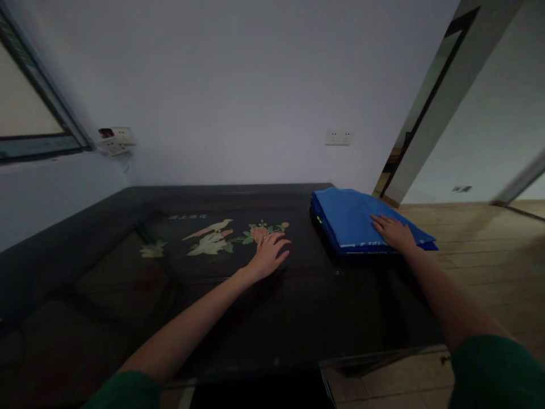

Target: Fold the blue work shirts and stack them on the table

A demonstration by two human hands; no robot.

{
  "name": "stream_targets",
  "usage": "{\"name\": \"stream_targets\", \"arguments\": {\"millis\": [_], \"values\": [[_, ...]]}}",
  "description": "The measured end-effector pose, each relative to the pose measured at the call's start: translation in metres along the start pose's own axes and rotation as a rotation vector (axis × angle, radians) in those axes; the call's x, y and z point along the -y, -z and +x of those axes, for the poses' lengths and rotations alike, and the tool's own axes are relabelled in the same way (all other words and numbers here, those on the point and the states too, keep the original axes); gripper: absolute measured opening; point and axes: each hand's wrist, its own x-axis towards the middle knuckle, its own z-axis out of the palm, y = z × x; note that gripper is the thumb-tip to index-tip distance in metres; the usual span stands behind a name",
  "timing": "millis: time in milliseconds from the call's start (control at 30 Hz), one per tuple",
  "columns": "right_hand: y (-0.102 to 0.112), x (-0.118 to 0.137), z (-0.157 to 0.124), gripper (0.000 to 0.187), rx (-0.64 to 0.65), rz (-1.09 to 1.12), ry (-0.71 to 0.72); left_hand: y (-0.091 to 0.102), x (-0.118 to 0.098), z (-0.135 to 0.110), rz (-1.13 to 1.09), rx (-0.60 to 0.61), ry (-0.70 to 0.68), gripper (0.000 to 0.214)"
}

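The blue stack [347, 216] lies on the dark table [306, 318]; its top is smooth, matt and pale, its folded edges deeper blue, with white marks along the near edge and a pointed corner jutting right. Whether its layers enclose anything, I cannot tell. The right hand [394, 233] lies palm down on the stack's right part, fingers extended and slightly parted, gripping nothing. Left of the stack, the left hand [270, 253] is spread loosely, holding nothing, over a flower print [259, 232] in the glossy tabletop; contact there is unclear. Behind the stack, a white socket [338, 137] sits on the plain wall [255, 85]; planked floor [477, 238] lies right of it.
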Motion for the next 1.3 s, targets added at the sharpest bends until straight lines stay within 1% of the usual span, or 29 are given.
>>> {"name": "stream_targets", "arguments": {"millis": [67,133,200,233,267,300,333,367,433,467,500,533,600,700,800,933,1133,1300], "values": [[0.013,0.013,-0.001,0.048,-0.067,-0.057,-0.060,0.012,0.012,-0.024,0.009,-0.026,0.065,0.031],[0.029,0.038,-0.004,0.046,-0.202,-0.045,-0.088,0.022,0.021,-0.045,0.008,-0.057,0.132,0.029],[0.045,0.081,-0.011,0.044,-0.315,0.051,-0.064,0.029,0.028,-0.062,-0.017,-0.067,0.177,0.028],[0.052,0.108,-0.016,0.043,-0.338,0.128,-0.029,0.032,0.030,-0.068,-0.045,-0.060,0.191,0.026],[0.058,0.140,-0.023,0.041,-0.322,0.220,0.024,0.033,0.032,-0.072,-0.081,-0.050,0.203,0.025],[0.062,0.173,-0.032,0.038,-0.291,0.336,0.067,0.033,0.033,-0.075,-0.120,-0.041,0.214,0.023],[0.065,0.208,-0.043,0.034,-0.220,0.458,0.125,0.033,0.034,-0.078,-0.158,-0.030,0.222,0.021],[0.066,0.241,-0.056,0.031,-0.094,0.553,0.199,0.032,0.035,-0.080,-0.193,-0.019,0.224,0.021],[0.064,0.300,-0.084,0.033,0.155,0.648,0.325,0.030,0.036,-0.085,-0.243,0.016,0.199,0.026],[0.061,0.322,-0.096,0.032,0.238,0.688,0.374,0.029,0.036,-0.088,-0.255,0.043,0.175,0.029],[0.057,0.339,-0.107,0.031,0.291,0.728,0.399,0.028,0.036,-0.090,-0.258,0.076,0.151,0.031],[0.053,0.351,-0.116,0.030,0.324,0.766,0.412,0.027,0.037,-0.093,-0.251,0.110,0.130,0.032],[0.043,0.361,-0.126,0.028,0.351,0.832,0.417,0.028,0.037,-0.096,-0.222,0.159,0.097,0.033],[0.033,0.355,-0.132,0.029,0.341,0.918,0.453,0.032,0.036,-0.099,-0.160,0.154,0.069,0.034],[0.030,0.347,-0.133,0.031,0.343,0.975,0.508,0.035,0.036,-0.099,-0.070,0.142,0.080,0.033],[0.030,0.348,-0.132,0.030,0.347,1.010,0.525,0.034,0.038,-0.098,-0.013,0.138,0.069,0.033],[0.027,0.349,-0.128,0.028,0.320,1.017,0.555,0.030,0.039,-0.097,0.021,0.137,-0.021,0.030],[0.022,0.345,-0.124,0.028,0.294,0.952,0.532,0.031,0.036,-0.098,0.029,0.166,-0.023,0.029]]}}
